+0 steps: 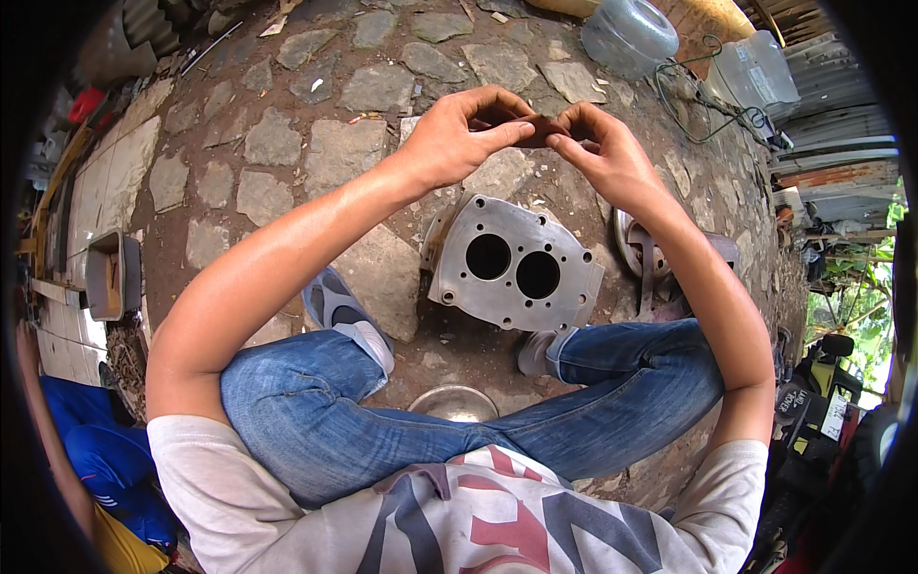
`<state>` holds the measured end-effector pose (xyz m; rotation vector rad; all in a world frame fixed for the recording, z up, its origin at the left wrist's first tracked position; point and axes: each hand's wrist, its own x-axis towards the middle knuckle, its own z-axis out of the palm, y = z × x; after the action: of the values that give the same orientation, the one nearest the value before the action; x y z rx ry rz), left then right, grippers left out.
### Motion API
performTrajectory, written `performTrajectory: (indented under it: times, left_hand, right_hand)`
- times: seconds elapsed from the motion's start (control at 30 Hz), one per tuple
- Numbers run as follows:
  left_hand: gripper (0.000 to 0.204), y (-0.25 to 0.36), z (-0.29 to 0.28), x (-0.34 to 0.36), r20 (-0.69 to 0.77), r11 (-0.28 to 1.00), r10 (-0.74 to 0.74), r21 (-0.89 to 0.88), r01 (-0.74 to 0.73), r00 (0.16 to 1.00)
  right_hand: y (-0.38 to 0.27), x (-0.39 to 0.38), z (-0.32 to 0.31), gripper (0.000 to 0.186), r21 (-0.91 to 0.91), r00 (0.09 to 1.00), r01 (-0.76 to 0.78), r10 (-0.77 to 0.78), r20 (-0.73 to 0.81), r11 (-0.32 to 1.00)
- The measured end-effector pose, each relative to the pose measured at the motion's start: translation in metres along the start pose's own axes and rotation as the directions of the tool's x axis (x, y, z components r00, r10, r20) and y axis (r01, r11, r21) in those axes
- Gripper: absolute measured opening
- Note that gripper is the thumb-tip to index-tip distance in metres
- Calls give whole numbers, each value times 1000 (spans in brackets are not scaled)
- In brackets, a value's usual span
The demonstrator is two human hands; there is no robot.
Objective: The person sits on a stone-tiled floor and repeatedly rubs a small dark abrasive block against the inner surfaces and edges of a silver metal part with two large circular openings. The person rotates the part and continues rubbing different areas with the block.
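Both my hands are raised in front of me, pinching a small dark brown flat piece (542, 130) between them; it looks like a folded scrap of sandpaper or cloth, and I cannot tell which. My left hand (461, 139) grips its left end with thumb and fingers. The right end is in my right hand (604, 151), with thumb and forefinger closed on it. Below the hands, between my feet, a grey metal block (512, 215) with two large round bores and several small bolt holes rests on the ground. Neither hand touches the block.
Right of the block lies a round metal part (629, 239). A shiny metal bowl (454, 404) sits below my knees. Clear plastic containers (631, 40) and a green cord (669, 103) are at far right. A grey tray (115, 277) and a seated person (110, 445) are left.
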<state>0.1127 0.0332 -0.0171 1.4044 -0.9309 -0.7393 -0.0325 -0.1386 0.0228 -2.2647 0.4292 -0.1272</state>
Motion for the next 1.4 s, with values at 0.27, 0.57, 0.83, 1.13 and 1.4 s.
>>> performTrajectory:
  times: [0.27,0.57,0.83,1.13,1.4]
  left_hand:
    - [36,-10,-3,1,-24,975,116,195,-109,993]
    - [32,-11,-6,0,56,993,-113,-30,115,992]
    - [31,-8,-3,-4,1,984,-153,92,152,988]
    - [32,-20,-5,-4,-11,988,-146,57,147,989]
    - [33,-18,-8,-2,43,982,-119,153,111,992]
  right_hand:
    - [-13,-2,1,30,-95,997,-69,65,-50,993]
    - [-8,1,-5,27,-126,995,-39,26,-100,991]
    - [-5,1,-7,27,-54,988,50,-57,-142,997]
    - [-18,-1,-11,26,-99,991,101,-109,-78,990]
    - [-20,-5,-11,24,-139,991,118,-125,-43,983]
